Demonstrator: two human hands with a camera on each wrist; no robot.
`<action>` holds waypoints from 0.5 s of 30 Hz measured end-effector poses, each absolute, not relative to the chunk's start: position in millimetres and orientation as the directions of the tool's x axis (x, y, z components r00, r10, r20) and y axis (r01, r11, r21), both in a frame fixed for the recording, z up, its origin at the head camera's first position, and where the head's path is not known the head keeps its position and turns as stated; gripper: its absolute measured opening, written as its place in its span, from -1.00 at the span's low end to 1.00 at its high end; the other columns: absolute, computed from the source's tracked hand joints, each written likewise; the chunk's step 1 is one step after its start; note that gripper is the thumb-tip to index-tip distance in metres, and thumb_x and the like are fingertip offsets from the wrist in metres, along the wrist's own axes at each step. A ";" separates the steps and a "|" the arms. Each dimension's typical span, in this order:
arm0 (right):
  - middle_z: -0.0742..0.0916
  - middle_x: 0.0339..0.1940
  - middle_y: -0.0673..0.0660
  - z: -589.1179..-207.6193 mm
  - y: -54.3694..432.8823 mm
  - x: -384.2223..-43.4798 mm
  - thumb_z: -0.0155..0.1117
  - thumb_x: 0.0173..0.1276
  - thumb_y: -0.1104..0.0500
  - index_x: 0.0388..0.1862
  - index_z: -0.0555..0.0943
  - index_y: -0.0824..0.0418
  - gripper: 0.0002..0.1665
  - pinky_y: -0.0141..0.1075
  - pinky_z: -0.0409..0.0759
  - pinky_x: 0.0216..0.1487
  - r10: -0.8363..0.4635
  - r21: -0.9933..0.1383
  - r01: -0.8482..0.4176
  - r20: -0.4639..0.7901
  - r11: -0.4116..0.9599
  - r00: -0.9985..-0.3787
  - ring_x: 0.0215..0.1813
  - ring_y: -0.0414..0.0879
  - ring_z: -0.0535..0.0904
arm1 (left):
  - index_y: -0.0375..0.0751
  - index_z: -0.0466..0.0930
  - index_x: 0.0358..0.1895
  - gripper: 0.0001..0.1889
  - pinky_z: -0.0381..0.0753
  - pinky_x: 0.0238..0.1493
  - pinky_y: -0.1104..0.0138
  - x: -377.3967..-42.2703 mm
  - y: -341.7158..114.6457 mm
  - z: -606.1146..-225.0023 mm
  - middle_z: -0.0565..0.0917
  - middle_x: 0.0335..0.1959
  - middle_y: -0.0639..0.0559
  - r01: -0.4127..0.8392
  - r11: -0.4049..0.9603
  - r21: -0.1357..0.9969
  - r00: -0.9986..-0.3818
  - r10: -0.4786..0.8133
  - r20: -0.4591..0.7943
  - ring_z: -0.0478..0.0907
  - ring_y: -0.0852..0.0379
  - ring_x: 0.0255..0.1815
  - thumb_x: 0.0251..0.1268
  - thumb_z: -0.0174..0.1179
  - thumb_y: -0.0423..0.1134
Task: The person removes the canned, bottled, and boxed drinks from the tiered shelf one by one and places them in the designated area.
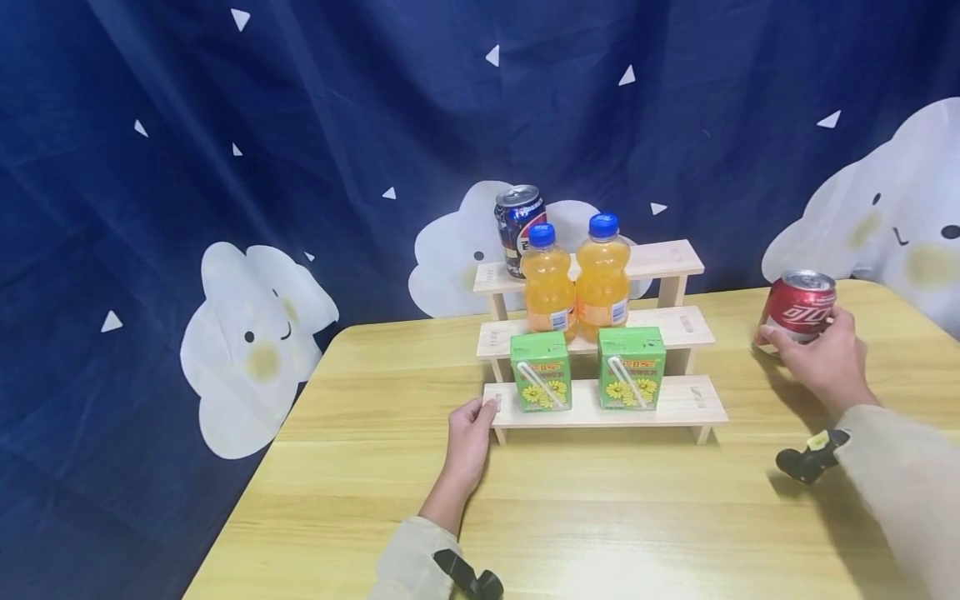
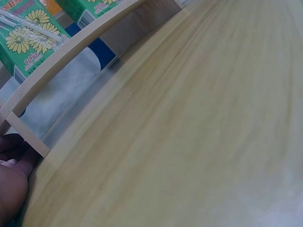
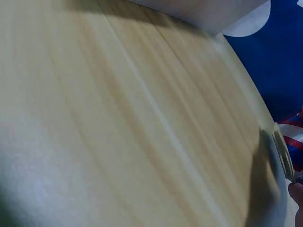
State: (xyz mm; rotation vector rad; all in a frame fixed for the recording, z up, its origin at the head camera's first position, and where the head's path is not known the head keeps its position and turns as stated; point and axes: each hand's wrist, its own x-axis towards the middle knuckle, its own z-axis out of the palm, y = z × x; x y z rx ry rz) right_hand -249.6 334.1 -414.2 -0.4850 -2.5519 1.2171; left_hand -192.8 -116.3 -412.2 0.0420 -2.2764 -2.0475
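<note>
A red cola can (image 1: 798, 312) is upright in my right hand (image 1: 832, 358), thumb on one side and fingers round the other, close over the table at the back right. In the right wrist view only the can's edge (image 3: 284, 153) and a fingertip show. My left hand (image 1: 468, 433) pinches the left end of a three-step wooden stand (image 1: 585, 407), thumb on the lowest board. Two green drink cartons (image 1: 542, 373) with straws stand on that board. Two orange juice bottles (image 1: 603, 279) with blue caps are on the middle step, and a dark blue Pepsi can (image 1: 517, 221) occupies the top step's left end.
The light wooden table (image 1: 360, 467) reaches back to a dark blue curtain (image 1: 360, 108) printed with white clouds. The stand sits near the table's back edge, to the left of the red can. Black wrist cameras (image 1: 810, 458) are strapped over both sleeves.
</note>
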 end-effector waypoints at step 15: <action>0.22 0.34 0.60 -422.9 332.5 -249.6 0.26 0.16 -0.23 0.46 -0.20 0.36 0.23 0.30 0.14 0.27 0.432 -0.805 0.188 0.093 0.563 -0.897 0.32 0.50 0.13 | -0.52 0.55 -0.01 -0.69 0.61 -0.03 0.36 -194.2 -117.6 -412.2 0.66 -0.12 -0.31 0.041 0.109 0.993 -0.997 -0.062 0.048 0.61 0.10 -0.13 0.37 -0.02 -0.32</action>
